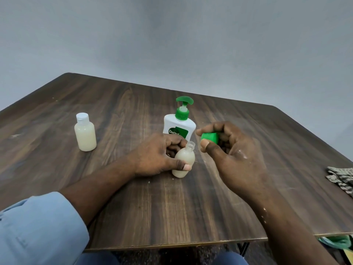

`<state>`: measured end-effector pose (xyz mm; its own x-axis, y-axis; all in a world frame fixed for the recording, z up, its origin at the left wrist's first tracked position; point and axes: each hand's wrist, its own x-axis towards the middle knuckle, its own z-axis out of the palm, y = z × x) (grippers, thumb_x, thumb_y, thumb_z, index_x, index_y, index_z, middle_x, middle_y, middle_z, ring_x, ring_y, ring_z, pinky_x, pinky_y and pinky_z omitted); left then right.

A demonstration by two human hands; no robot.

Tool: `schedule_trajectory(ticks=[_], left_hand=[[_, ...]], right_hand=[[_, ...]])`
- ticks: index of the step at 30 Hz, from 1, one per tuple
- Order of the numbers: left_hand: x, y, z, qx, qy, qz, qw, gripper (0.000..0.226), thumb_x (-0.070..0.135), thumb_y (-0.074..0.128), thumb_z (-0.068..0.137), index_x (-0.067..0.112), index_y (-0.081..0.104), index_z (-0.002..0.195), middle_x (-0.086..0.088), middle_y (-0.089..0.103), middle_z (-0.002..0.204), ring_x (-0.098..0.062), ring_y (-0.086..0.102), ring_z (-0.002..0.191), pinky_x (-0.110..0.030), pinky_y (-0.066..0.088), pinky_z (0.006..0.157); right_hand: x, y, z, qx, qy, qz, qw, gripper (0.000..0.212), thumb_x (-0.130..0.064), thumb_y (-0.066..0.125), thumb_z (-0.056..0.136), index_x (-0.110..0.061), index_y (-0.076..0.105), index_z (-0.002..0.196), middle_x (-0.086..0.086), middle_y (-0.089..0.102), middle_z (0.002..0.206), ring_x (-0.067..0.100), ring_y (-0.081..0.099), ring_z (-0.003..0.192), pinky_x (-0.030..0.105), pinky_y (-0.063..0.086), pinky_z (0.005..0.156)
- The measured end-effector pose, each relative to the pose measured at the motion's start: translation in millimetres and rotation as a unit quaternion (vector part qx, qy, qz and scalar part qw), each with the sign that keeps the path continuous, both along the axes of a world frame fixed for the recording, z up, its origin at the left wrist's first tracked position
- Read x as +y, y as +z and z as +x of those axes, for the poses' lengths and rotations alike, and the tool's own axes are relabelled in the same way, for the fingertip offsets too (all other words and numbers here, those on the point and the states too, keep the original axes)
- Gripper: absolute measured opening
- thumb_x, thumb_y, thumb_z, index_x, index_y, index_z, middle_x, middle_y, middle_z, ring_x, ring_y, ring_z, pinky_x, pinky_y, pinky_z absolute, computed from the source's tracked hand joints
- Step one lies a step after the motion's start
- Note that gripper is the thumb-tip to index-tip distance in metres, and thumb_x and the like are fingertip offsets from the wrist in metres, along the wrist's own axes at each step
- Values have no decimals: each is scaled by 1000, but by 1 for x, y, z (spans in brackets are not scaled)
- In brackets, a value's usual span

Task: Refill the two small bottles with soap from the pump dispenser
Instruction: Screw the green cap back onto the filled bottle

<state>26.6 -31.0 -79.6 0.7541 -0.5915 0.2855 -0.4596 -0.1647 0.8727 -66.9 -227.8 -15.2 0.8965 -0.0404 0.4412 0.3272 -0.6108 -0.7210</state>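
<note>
Capping looks to be the step in hand; the left hand wraps around the open small bottle, thumb across its front, holding it upright on the wooden table just in front of the pump dispenser; the bottle's neck is bare and its body shows milky soap nearly to the shoulder, so filling seems done here. The right hand pinches a green cap between thumb and fingertips, just beside and slightly above the neck, not yet touching it; whether the cap's open side faces the neck I cannot tell. The other small bottle stands well apart to the left, white lid on, likewise full of pale soap; judged from that, the task is near its end. The next move calls for bringing the cap squarely over the neck, seating it level, and then twisting or pressing it home while the left hand keeps the bottle from tipping or squeezing soap out. A patterned cloth lies at the table's right edge.
</note>
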Motion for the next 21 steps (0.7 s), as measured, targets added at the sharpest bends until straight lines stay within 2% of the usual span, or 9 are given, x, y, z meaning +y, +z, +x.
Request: schedule_trajectory(ticks=[2,5,7,10,13,16,18,21], left_hand=[[0,-1,-1,-5,-3,15,1000,44,48,88,66,35,71,105,7,78,99,-17,76,90,-52,62,87],[0,-1,-1,-11,-6,29,999,47,49,88,67,30,72,107,5,78,98,-17,75,88,-52,62,85],[0,-1,0,-12,-5,28,1000,45,48,88,67,30,71,104,4,78,97,-17,75,88,-53,61,85],[-1,-2,1,-10,2,24,1000,47,46,89,67,26,72,106,3,78,98,-20,76,89,-55,61,86],[-1,-3,4,-8,-9,15,1000,38,36,90,71,31,72,104,2,79,99,-22,76,92,-54,61,87],[-1,-2,4,-13,-17,8,1000,33,25,91,76,46,70,90,8,78,93,-13,75,86,-41,61,80],[-2,-2,6,-16,-16,8,1000,36,21,91,77,47,69,86,8,77,90,-12,74,83,-36,60,77],[-1,-3,7,-13,-19,5,1000,33,21,92,76,43,69,87,5,77,90,-15,75,83,-41,62,78]], right_hand=[[0,0,3,-4,-1,-3,1000,21,-26,75,91,-41,62,99,-18,75,102,6,72,90,41,62,80],[0,-3,5,8,-11,-48,999,17,-33,79,88,-39,68,100,-19,75,97,1,71,88,37,61,79],[1,-3,6,14,-15,-92,996,20,-36,78,87,-38,72,106,-23,73,96,-4,69,90,32,60,81],[5,-4,10,-4,-21,-125,992,29,-40,76,89,-38,74,117,-24,73,106,-6,67,94,27,59,83],[8,-7,16,-10,-13,-87,996,25,-35,78,89,-38,70,113,-23,73,97,-6,68,88,11,52,72],[11,-14,20,-16,-10,-75,997,17,-32,79,88,-33,67,99,-23,70,90,-3,67,86,10,49,68],[12,-22,19,-29,-11,-54,998,14,-31,79,88,-31,68,96,-24,69,94,-2,66,86,9,47,66],[14,-35,17,-48,-10,-4,999,13,-24,78,89,-29,69,98,-25,69,99,-2,67,93,10,48,69]])
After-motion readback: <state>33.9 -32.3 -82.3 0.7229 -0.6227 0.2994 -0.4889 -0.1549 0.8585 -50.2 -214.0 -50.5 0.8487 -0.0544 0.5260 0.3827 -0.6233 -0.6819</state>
